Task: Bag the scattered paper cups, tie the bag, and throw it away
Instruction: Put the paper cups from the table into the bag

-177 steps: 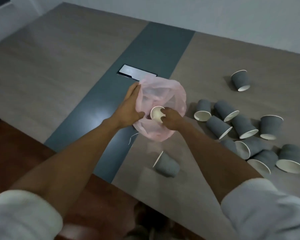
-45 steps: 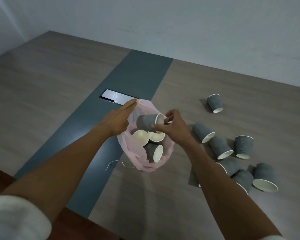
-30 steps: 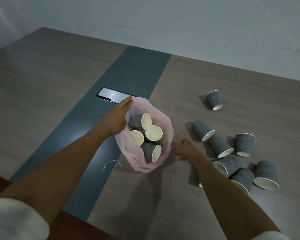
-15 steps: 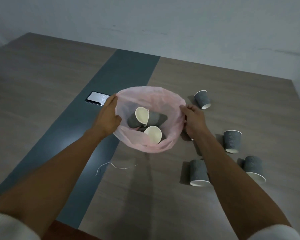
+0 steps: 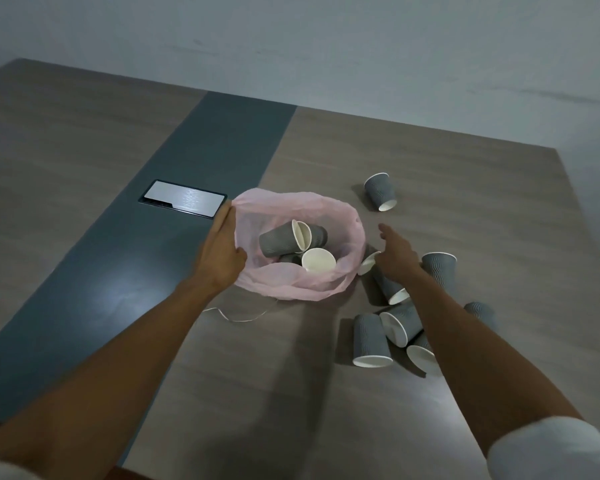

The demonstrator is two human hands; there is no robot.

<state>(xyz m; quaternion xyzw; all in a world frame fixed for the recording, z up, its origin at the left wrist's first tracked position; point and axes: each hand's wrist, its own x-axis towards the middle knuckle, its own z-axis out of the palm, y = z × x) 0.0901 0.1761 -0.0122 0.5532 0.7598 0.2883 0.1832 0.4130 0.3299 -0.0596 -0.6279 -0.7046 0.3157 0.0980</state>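
A thin pink plastic bag (image 5: 312, 209) sits wide open on the table with several grey paper cups (image 5: 278, 241) lying inside. My left hand (image 5: 220, 252) grips the bag's left rim. My right hand (image 5: 395, 256) hovers just right of the bag, fingers spread and holding nothing, above a fallen cup (image 5: 388, 284). More grey cups (image 5: 369, 339) lie in a heap under my right forearm. One stands upside down (image 5: 439, 271) beside my hand. A lone cup (image 5: 380, 191) lies farther back.
The wooden table (image 5: 465, 188) has a dark grey centre strip (image 5: 201, 174) with a metal cable hatch (image 5: 182, 199) left of the bag. A thin white string (image 5: 238, 317) lies in front of the bag. A wall rises behind the far edge.
My right hand has let go of the bag's right rim and moved right and down toward the fallen cups. The left hand still holds the rim, and the bag has sagged slightly.
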